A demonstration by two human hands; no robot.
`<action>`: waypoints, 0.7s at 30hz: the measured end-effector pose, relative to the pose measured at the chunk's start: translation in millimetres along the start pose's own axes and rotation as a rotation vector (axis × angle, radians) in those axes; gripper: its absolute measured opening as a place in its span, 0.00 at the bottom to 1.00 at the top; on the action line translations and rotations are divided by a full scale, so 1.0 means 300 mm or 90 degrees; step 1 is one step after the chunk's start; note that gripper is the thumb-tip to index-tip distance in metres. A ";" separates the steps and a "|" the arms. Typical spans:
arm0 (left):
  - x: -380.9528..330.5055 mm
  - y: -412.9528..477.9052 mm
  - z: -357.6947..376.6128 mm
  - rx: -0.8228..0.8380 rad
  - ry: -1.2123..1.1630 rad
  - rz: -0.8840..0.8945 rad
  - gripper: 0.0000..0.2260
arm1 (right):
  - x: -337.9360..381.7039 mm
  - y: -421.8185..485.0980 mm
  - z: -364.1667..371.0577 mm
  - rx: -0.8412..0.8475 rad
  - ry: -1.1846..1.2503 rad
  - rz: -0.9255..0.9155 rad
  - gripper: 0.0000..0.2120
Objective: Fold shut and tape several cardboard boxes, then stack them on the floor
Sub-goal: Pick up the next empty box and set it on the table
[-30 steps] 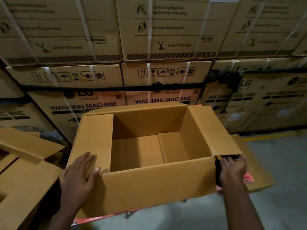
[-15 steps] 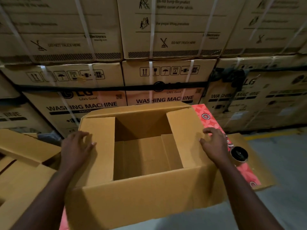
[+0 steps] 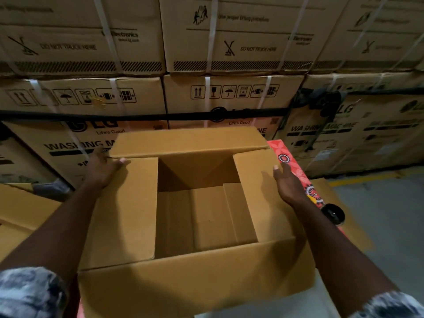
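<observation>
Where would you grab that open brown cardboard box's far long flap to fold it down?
On the brown cardboard box, take the far long flap by its free upper edge near the corners, reaching across from the near side. It stands raised behind the short side flaps, likely leaving that edge exposed.

left grip (image 3: pixel 103 171) forward, holding far flap (image 3: pixel 188 141)

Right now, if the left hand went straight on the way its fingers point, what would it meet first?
The far flap of the open box: the left hand points at its left end and seems to touch it. Depth is unclear.
</observation>
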State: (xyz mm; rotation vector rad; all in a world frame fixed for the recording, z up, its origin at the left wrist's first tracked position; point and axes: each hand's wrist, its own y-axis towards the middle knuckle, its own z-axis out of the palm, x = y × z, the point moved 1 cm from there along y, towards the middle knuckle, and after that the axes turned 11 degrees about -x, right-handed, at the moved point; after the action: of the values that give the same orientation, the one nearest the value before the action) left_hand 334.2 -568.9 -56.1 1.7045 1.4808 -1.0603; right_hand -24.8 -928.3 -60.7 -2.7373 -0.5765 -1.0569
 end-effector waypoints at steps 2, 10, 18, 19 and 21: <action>0.027 0.014 -0.020 0.012 -0.058 -0.007 0.31 | -0.013 0.009 0.004 -0.019 0.050 0.029 0.25; 0.039 0.004 -0.039 -0.066 -0.460 -0.170 0.18 | -0.111 0.089 0.031 -0.078 0.425 0.215 0.26; 0.099 -0.028 -0.073 0.069 -0.303 -0.130 0.13 | -0.040 -0.036 -0.017 -0.174 0.362 0.014 0.23; 0.115 -0.039 -0.081 0.081 -0.265 -0.089 0.15 | -0.042 -0.034 -0.011 -0.162 0.305 -0.035 0.19; 0.130 -0.057 -0.091 0.056 -0.216 -0.040 0.20 | -0.049 -0.022 0.002 -0.158 0.184 -0.088 0.17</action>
State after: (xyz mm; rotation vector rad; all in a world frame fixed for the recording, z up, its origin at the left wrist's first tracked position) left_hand 323.3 -524.0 -76.8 1.4549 1.2923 -1.3880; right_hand -37.0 -926.3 -71.0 -2.6984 -0.6314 -1.6219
